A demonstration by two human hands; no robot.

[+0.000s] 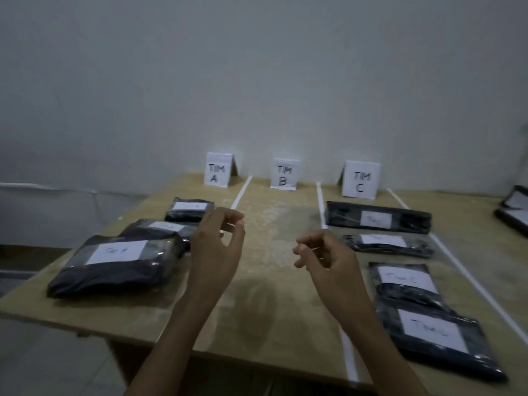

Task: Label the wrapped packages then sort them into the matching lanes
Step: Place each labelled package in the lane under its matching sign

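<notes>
left hand and right hand hover over the tabletop between labelled packages, fingers loosely curled and apart.

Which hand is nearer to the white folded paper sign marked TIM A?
Left. The left hand hovers straight in front of the white folded paper sign marked TIM A; the right hand hovers farther off to the right.

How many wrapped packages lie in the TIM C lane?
4: farthest package, second package, third package, nearest package, lined up far to near. None looks hidden.
</notes>
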